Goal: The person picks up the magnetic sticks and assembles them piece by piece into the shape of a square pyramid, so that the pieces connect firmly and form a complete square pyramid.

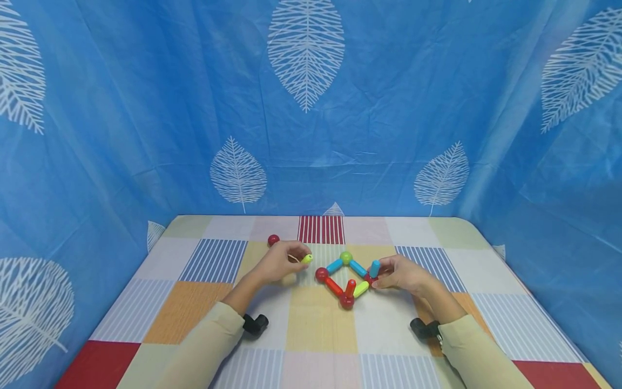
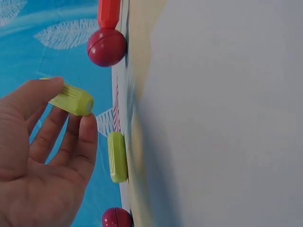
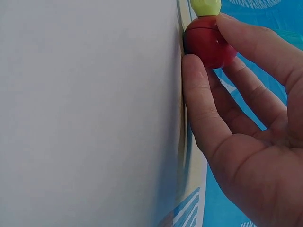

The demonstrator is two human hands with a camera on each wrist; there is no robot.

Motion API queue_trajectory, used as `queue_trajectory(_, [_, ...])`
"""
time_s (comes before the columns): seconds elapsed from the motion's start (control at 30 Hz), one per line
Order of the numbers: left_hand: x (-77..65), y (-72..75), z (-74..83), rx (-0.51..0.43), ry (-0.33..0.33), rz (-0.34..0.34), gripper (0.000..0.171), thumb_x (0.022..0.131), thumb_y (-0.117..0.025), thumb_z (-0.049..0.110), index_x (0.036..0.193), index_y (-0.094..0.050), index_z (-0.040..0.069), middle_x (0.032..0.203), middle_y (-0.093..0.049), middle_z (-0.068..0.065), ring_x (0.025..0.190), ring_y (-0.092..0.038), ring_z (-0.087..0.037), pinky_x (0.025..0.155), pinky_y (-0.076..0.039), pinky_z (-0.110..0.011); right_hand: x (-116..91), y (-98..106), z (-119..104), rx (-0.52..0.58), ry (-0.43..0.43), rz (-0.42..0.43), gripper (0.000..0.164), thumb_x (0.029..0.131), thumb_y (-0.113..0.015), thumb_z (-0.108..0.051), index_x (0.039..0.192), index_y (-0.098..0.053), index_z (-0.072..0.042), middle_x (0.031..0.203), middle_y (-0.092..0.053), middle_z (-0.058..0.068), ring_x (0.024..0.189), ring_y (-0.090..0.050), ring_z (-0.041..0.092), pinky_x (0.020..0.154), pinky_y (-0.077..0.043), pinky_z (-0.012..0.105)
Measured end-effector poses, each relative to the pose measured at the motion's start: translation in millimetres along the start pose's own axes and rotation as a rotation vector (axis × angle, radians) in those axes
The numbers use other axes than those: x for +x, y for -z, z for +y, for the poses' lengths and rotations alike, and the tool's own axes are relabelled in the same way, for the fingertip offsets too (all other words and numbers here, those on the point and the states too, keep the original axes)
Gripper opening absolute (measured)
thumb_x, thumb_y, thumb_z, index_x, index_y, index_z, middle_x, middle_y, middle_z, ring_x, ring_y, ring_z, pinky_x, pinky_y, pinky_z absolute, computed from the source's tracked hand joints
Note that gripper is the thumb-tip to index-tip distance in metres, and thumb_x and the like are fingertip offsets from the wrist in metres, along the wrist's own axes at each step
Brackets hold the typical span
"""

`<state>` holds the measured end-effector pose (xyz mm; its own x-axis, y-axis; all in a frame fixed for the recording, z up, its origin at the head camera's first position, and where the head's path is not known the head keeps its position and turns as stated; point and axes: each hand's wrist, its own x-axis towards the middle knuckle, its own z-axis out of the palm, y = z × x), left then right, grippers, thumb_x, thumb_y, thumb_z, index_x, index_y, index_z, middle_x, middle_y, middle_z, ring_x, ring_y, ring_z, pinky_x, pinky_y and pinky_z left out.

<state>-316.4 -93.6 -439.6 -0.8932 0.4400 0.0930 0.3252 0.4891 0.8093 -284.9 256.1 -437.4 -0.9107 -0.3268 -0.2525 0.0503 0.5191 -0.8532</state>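
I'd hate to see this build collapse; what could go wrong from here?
The upright blue rod rises above the red ball that the right hand grips; a jolt there might tip it. The raised red rod on the nearest ball has no hand steadying it, so it could topple. The far-left ball lies close to the left hand and might roll if brushed.
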Motion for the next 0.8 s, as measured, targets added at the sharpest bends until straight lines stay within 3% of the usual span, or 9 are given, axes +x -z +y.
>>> queue_trajectory(0.4, [3.1,-9.9,10.7,-0.179,-0.008,-0.015,0.023,0.089,-0.08,0.012,0.11,-0.072,0.017,0.105,-0.073,-0.001,0.1,-0.069,-0.017,0.092,-0.06,-0.035,0,0,1,0.006,-0.015,0.016,0.026,0.081,-0.086,-0.011,0.104,-0.076,-0.003,0.101,-0.072,0.006,0.091,-0.06,0.022,0.077,-0.057,0.03])
queue_trajectory(0.8, [9.1,-24.4,16.8,-0.216,-0.028,-0.01,0.021,0.089,-0.08,0.012,0.106,-0.069,0.016,0.105,-0.072,-0.002,0.103,-0.07,-0.018,0.094,-0.06,-0.036,0,-1,0,0.015,-0.021,0.023,0.026,0.082,-0.086,-0.011,0.103,-0.076,-0.003,0.103,-0.073,0.006,0.092,-0.06,0.022,0.078,-0.057,0.03])
